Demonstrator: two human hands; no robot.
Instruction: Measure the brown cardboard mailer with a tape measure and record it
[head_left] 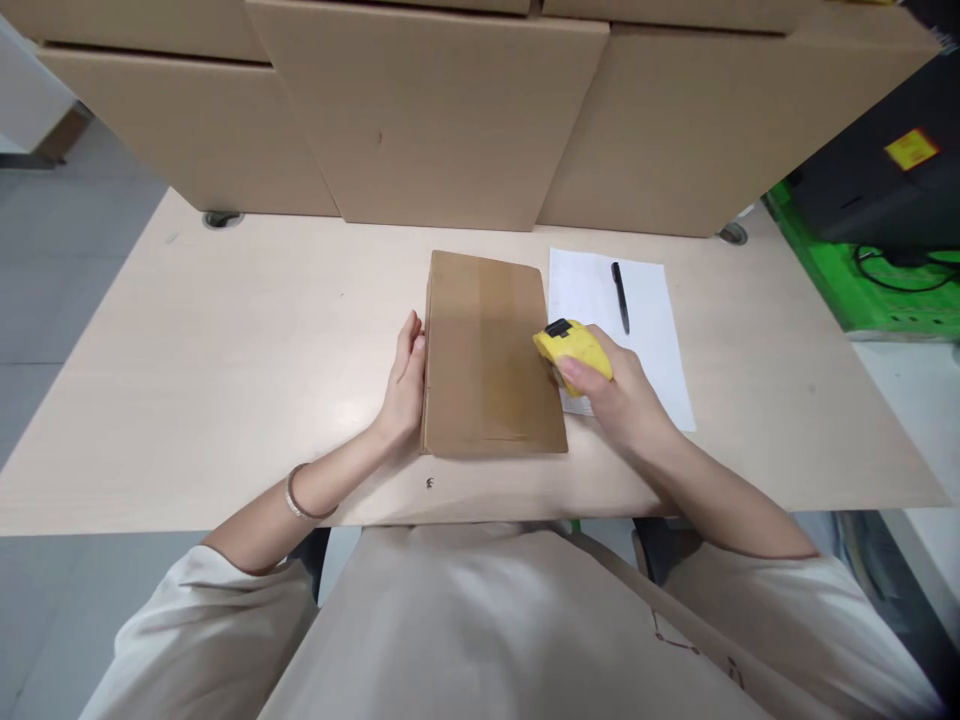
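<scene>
A flat brown cardboard box [487, 350] lies in the middle of the pale wooden table [225, 380]. My left hand [405, 385] rests flat against the box's left edge, fingers stretched out together. My right hand [611, 390] is closed round a yellow tape measure [574, 348] held at the box's right edge. Under and behind that hand lies a white sheet of paper [645, 330] with a black pen [620, 296] on it.
Three large cardboard boxes [427, 110] stand along the table's far edge. A green crate [862, 285] with black equipment and a cable sits at the right. Another cardboard piece [465, 620] lies in my lap below the table's near edge.
</scene>
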